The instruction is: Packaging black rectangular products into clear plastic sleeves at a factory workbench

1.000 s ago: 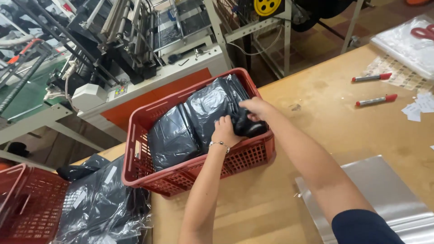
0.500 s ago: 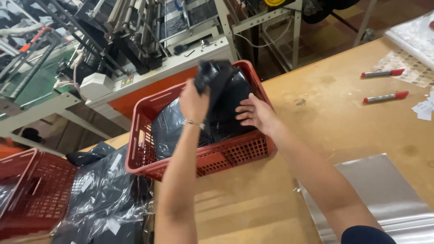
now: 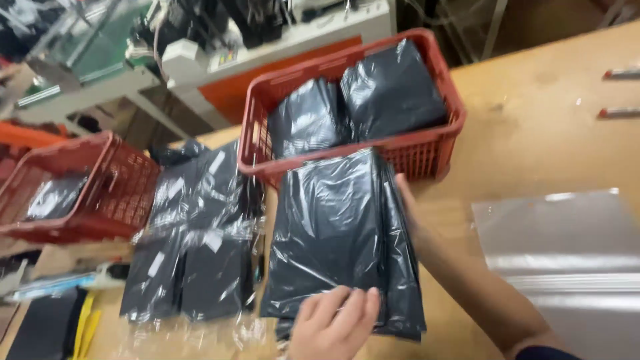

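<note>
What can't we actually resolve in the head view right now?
- Right hand: mostly hidden behind the stack of black plastic-wrapped packs; its grip is unclear.
- Left hand: cut off by the bottom edge; only fingers on the stack show.
- Stack's pack count: edges blurred and overlapping.
- Pens: blurred, cut by the right edge.
- Red basket: depth of contents hidden by the top packs.
</note>
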